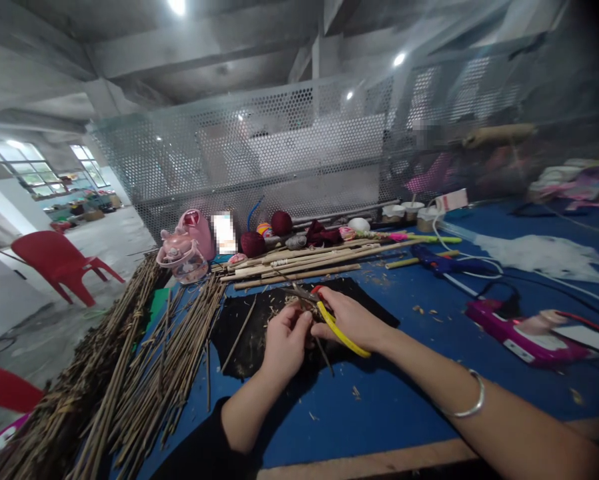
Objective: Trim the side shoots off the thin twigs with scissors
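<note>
My right hand [352, 321] is closed around a pair of pruning shears with yellow and red handles [340, 333]. Their metal blades point left, just above the fingertips of my left hand [283, 343]. That hand pinches a thin brown twig, whose lower end [325, 357] sticks out beneath my fingers. Whether the blades touch the twig I cannot tell. Both hands are over a black cloth [372, 308] strewn with small plant scraps. Another thin stick [239, 333] lies on the cloth to the left.
Many cut twigs [167, 360] lie left on the blue table [404, 413], beside a thick bundle of stalks [87, 360]. Bamboo sticks [299, 263], dark red yarn balls [281, 223] and a pink bottle [199, 233] line the back. A blue glue gun [444, 261] and purple power strip [517, 333] are right.
</note>
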Demonstrator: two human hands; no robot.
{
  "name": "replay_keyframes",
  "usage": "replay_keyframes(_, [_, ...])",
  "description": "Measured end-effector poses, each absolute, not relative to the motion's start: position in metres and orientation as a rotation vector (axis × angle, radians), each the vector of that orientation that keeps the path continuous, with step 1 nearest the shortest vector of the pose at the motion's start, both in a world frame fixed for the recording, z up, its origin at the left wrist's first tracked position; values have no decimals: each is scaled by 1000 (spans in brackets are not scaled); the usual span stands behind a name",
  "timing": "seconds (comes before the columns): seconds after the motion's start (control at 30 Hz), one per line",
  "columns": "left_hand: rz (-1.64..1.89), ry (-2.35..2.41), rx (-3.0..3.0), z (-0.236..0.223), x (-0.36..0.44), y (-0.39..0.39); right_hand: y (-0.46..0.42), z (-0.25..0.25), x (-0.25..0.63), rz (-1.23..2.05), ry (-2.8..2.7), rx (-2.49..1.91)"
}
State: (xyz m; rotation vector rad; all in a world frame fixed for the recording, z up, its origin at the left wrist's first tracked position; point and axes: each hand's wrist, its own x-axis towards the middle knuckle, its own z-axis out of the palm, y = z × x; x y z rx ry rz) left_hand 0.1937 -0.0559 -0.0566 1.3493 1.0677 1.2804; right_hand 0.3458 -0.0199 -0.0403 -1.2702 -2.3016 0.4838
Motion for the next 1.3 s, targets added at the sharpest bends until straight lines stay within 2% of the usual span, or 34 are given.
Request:
replay_keyframes(0.6, [1300,1054,1379,-55,189,-53,-11,-50,345,465,-2212,-1429])
replay_keyframes(0.87, [1287,1056,1359,-59,189,-48,-8,-53,342,628,-2206,-1387])
replay_keyframes(1.3, [1258,1157,1731,-57,187,-51,-20,-36,342,283,-2356,-1360])
